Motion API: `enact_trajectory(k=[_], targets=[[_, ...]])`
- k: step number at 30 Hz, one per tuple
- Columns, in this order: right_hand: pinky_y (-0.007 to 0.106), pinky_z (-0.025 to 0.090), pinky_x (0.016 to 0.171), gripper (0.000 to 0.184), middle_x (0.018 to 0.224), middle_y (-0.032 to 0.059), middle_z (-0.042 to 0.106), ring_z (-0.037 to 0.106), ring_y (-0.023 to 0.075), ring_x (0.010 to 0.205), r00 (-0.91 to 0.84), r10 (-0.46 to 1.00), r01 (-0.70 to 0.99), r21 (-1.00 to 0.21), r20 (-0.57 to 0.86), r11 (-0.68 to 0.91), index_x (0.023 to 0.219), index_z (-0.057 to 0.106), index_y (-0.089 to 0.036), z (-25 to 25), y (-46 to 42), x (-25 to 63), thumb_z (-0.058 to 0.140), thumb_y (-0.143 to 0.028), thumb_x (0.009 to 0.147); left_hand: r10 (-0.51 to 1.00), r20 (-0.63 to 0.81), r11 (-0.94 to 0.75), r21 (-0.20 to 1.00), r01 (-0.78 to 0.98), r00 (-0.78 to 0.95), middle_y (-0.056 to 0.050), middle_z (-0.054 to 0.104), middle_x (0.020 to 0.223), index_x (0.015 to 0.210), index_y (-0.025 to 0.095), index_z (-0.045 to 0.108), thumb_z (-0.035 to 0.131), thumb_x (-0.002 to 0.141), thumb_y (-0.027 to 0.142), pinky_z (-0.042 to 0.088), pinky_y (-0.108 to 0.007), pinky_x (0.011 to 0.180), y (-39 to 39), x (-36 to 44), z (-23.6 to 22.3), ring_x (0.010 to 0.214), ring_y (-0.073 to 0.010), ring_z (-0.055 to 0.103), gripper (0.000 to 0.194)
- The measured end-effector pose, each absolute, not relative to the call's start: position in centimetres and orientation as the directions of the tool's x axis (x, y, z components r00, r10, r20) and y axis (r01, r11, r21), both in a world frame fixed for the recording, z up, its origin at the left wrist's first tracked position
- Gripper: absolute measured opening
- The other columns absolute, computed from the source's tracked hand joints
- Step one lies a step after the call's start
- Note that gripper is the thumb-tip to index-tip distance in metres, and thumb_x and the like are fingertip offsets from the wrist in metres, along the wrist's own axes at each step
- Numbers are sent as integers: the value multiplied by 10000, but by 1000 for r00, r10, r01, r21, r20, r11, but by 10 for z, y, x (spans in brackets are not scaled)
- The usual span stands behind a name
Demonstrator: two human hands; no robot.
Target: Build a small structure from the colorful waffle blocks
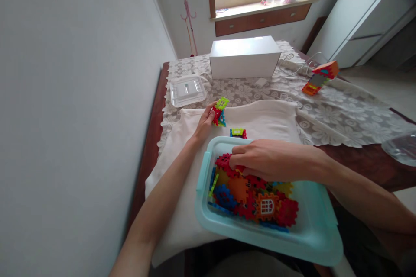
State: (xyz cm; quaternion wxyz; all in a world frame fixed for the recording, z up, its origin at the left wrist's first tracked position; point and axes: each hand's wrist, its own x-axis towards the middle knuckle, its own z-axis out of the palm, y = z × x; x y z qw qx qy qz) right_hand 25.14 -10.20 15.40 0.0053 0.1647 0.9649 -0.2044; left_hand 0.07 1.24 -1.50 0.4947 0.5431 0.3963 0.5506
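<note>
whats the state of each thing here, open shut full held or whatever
left hand, closed on a small build
small build, pieces joined
right hand, fingers among pieces; grip unclear
pieces, heaped
teal bin, open, partly filled
green-topped build, partly hidden
clear plastic lid, lying flat
white box, closed on visible sides
orange-topped build, joined
white cloth, spread out

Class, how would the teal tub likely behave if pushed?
The tub is probably stiff, given its thick rim. Its jumbled pieces would likely slide, with room beside them. It might tip: its near side seems to overhang the white cloth.
</note>
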Motion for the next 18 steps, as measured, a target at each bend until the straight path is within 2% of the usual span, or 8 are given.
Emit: enact_trajectory(k=[4, 7, 10, 13, 15, 18], targets=[[343, 487, 743, 148, 1008, 53, 759, 678, 195, 812, -952, 304, 287, -467, -40, 836, 1131, 748, -199, 167, -99, 251, 601, -182, 1136, 971, 216, -219, 976, 21, 104, -42, 807, 1296, 1342, 303, 780, 683, 1106, 523, 561, -376, 1129, 10, 0, -14, 1195, -248, 722, 337], [336, 535, 834, 148, 1120, 86, 791, 710, 198, 907, -958, 270, 160, -597, 98, 786, 1135, 747, -202, 168, -88, 253, 608, -251, 1154, 972, 208, -213, 976, 36, 113, -39, 803, 1252, 1352, 300, 764, 662, 1119, 540, 567, -360, 1073, 10, 0, -14, 1135, -233, 717, 349], [327, 569, 914, 215, 1195, 106, 812, 737, 196, 982, -920, 329, 94, -695, 212, 713, 1125, 763, -203, 161, -74, 256, 590, -317, 1180, 971, 207, -210, 978, 8, 115, -32, 805, 1204, 1348, 296, 762, 691, 1103, 580, 575, -346, 1031, 13, 0, -15, 1075, -219, 718, 382], [320, 596, 941, 234, 1156, 89, 839, 773, 198, 1002, -933, 327, 109, -747, 152, 656, 1160, 805, -209, 155, -66, 262, 617, -347, 1177, 974, 203, -199, 979, -46, 100, -26, 807, 1136, 1340, 296, 770, 727, 1084, 604, 591, -331, 986, 15, 0, -18, 1026, -214, 725, 403], [347, 606, 1061, 242, 1338, 105, 831, 789, 224, 1187, -958, 272, 115, -743, 94, 659, 1298, 814, -222, 153, -70, 265, 669, -352, 1154, 977, 198, -191, 978, -81, 83, -23, 805, 1096, 1340, 289, 772, 746, 1073, 609, 601, -323, 968, 16, 1, -19, 1007, -212, 733, 417], [407, 519, 1294, 472, 1696, 121, 657, 651, 268, 1534, -969, 238, 139, -647, 68, 750, 1573, 712, -245, 147, -88, 267, 740, -313, 1107, 980, 187, -177, 977, -122, 70, -24, 813, 1097, 1334, 271, 765, 769, 1051, 642, 611, -311, 937, 17, 0, -19, 979, -204, 745, 467]])
